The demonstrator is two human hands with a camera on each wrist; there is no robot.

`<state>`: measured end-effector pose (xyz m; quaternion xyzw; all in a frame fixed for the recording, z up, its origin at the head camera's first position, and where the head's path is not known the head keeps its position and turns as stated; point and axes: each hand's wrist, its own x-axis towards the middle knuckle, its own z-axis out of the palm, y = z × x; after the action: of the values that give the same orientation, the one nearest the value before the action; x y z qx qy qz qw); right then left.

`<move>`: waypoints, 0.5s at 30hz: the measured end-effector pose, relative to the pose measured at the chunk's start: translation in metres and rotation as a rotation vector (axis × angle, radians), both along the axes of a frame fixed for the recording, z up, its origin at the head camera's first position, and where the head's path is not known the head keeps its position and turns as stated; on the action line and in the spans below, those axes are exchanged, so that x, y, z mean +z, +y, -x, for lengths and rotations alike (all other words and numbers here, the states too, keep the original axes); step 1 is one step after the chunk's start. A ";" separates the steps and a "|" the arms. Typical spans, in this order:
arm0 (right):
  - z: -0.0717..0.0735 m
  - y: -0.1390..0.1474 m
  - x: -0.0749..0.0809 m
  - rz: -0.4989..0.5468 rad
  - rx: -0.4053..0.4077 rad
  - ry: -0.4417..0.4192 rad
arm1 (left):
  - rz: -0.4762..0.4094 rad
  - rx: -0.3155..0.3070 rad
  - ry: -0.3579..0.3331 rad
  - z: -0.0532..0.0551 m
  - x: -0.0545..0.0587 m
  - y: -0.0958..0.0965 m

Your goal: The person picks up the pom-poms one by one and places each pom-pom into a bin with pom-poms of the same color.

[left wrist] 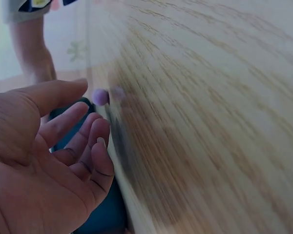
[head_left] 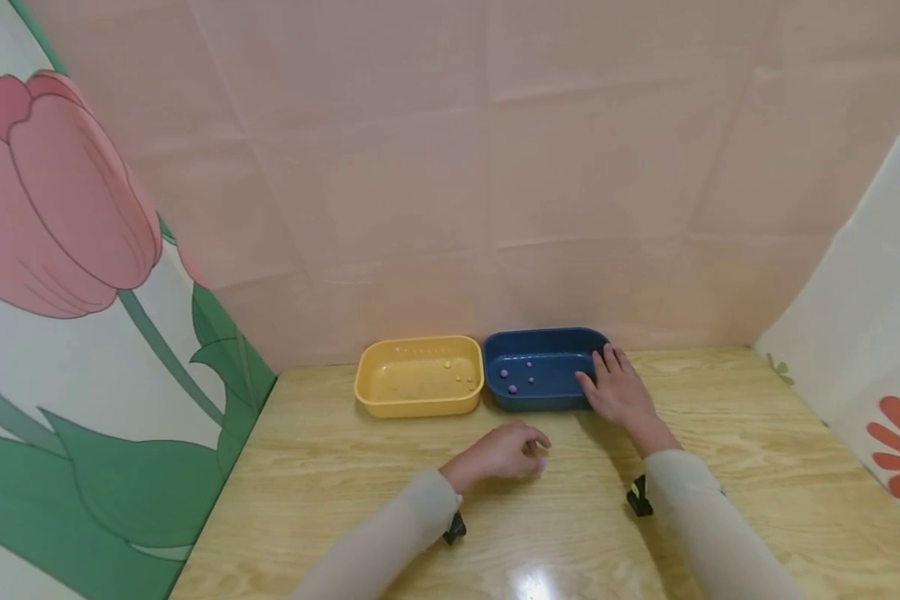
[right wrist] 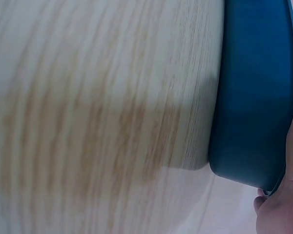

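A small purple ball (head_left: 542,462) is on the table in front of the blue tray. My left hand (head_left: 506,452) is beside it with fingers loosely bent. In the left wrist view the ball (left wrist: 101,96) sits just beyond the thumb tip, and no finger is curled round it. My right hand (head_left: 617,390) holds the right end of the blue tray (head_left: 543,403), the thumb over the inside and the other fingers at the end rim. From the right wrist, part of that hand (right wrist: 281,209) shows at the tray's corner. Several purple balls (head_left: 512,388) lie in the blue tray.
A yellow tray (head_left: 418,408) stands directly left of the blue one, with several small yellow balls (head_left: 447,364) inside. Behind both trays hangs a pink cloth backdrop (head_left: 487,208). The wood-grain table (head_left: 330,500) stretches toward the person.
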<state>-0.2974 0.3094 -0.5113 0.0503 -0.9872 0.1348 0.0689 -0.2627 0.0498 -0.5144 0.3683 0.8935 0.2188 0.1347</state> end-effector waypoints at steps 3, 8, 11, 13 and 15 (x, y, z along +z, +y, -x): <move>-0.001 0.000 0.001 0.003 -0.001 0.002 | 0.001 -0.007 -0.012 0.000 0.000 0.001; -0.001 0.000 0.000 0.002 0.000 0.008 | 0.002 -0.019 -0.047 -0.001 0.002 0.005; -0.001 0.000 0.001 -0.001 0.002 0.008 | 0.017 -0.023 -0.036 -0.001 0.002 0.007; 0.000 0.000 0.000 0.001 0.002 0.005 | 0.026 -0.026 -0.028 -0.001 0.001 0.009; 0.000 0.000 0.000 0.004 0.003 0.006 | 0.033 -0.028 -0.025 -0.001 0.000 0.010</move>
<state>-0.2969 0.3096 -0.5109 0.0518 -0.9866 0.1367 0.0718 -0.2620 0.0595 -0.5146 0.3758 0.8900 0.2064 0.1549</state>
